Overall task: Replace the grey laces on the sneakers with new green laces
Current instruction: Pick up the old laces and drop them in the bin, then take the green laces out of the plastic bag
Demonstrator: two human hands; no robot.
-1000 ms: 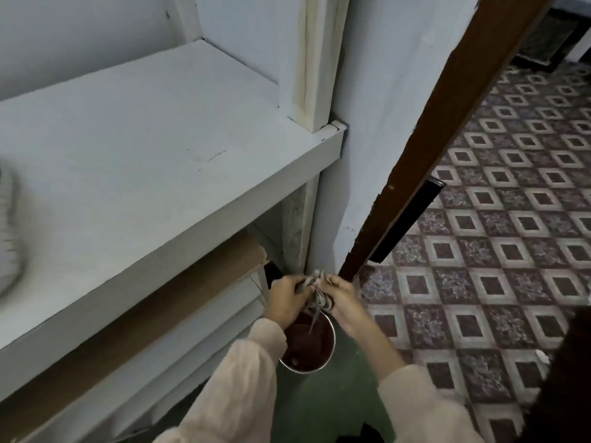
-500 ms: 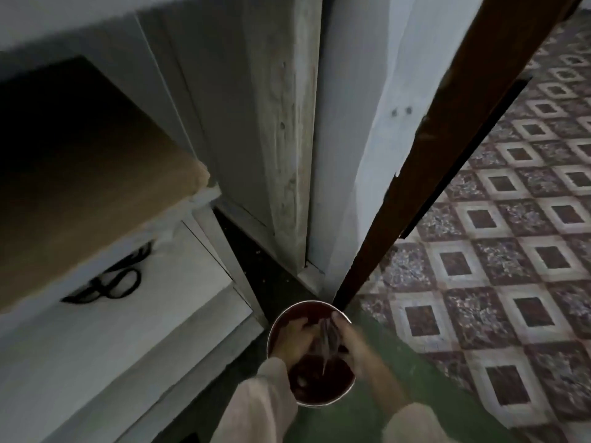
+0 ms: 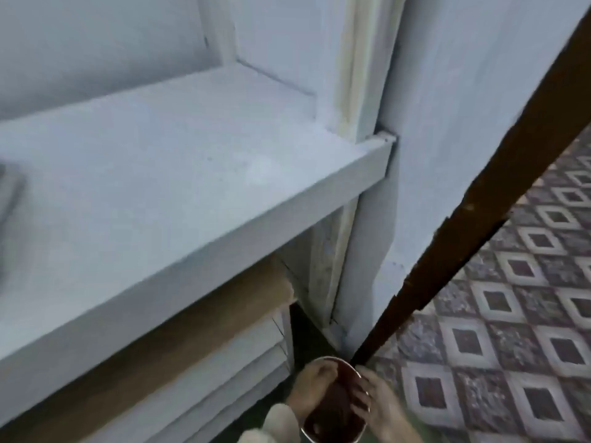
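Reaching into the round tin (image 3: 329, 420) on the floor (image 3: 499, 343), the left hand (image 3: 315, 390) dipped inside, its grip unreadable; the right hand (image 3: 379, 402) rested spread-fingered on the rim. The grey laces were indiscernible in the blur; any should be released fully inside.

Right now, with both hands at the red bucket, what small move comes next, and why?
Probably withdraw the left hand and right hand from the red bucket: both sit at its rim, and neither visibly holds anything.
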